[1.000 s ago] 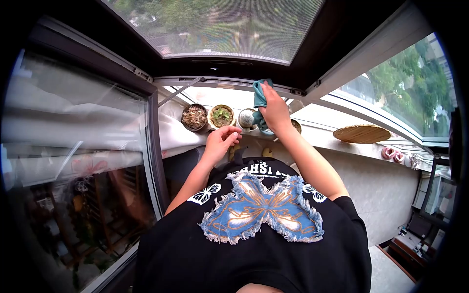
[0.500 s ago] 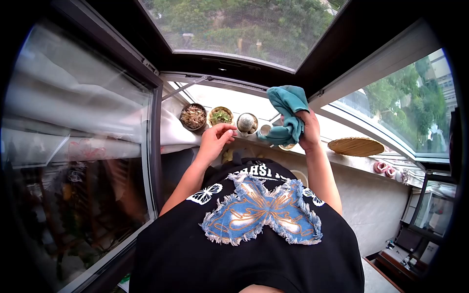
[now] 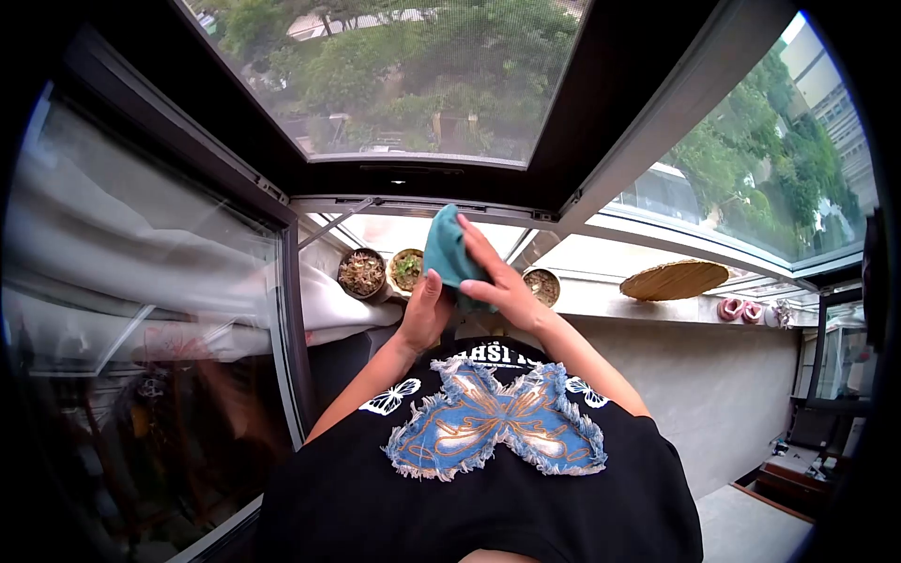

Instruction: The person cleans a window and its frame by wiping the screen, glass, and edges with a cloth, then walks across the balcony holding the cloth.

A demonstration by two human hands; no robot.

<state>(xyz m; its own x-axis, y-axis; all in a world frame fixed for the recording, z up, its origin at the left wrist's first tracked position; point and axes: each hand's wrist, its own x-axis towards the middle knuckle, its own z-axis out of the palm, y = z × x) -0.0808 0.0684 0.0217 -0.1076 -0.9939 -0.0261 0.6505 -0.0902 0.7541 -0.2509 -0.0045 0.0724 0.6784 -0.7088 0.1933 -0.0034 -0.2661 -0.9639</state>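
A teal cloth (image 3: 446,251) is bunched upright between my two hands, over the windowsill. My right hand (image 3: 502,286) lies along its right side, fingers stretched up and pressed against the fabric. My left hand (image 3: 427,317) is at the cloth's lower left, thumb up, its other fingers mostly hidden by the cloth. Close beside the cloth on the left stands a light pot with a green succulent (image 3: 406,269). The round cactus and the white cup seen earlier are now covered by the cloth and hands.
Left of the succulent is a dark pot of dried-looking plants (image 3: 361,273), next to a white curtain (image 3: 328,305). A pot of soil (image 3: 542,287) stands right of my hands. Farther right are a woven round tray (image 3: 674,280) and small pink items (image 3: 740,311). A window stay (image 3: 340,221) crosses the back left.
My right hand has brought the cloth left and down to my left hand, which was free. Both hands now meet at the cloth. The camera view has tilted and shifted slightly.
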